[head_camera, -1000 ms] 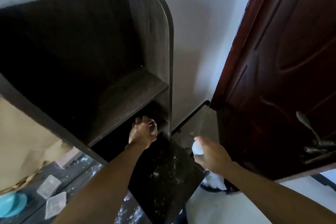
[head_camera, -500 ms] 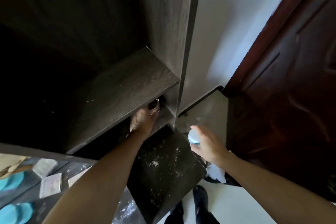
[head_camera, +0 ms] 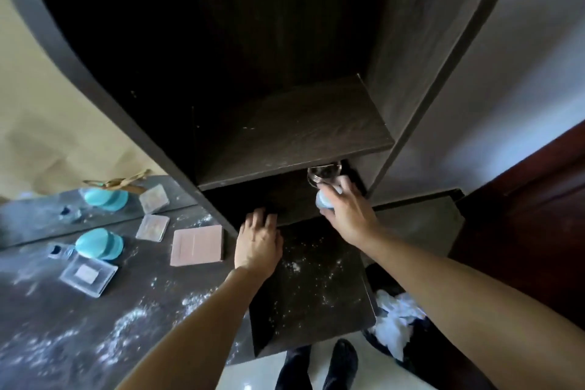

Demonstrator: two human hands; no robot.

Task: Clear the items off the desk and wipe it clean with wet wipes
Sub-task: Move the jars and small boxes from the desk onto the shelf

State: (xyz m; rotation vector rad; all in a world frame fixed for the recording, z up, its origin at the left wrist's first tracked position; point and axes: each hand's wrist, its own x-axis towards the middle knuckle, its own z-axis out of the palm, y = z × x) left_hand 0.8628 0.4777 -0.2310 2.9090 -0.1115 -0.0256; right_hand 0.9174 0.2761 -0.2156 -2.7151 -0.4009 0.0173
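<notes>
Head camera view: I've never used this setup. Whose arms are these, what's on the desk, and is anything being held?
No machine here: one wide-angle camera on a person's head looks down at their own bare arms. The left hand is open and holds nothing, at the mouth of the compartment under the shelf. The right hand grips a small pale blue object next to a glass jar in that compartment. The dark desk, dusted with white powder, carries a pink square case, turquoise round pads and a clear plastic box. A mirror behind repeats some of them.
</notes>
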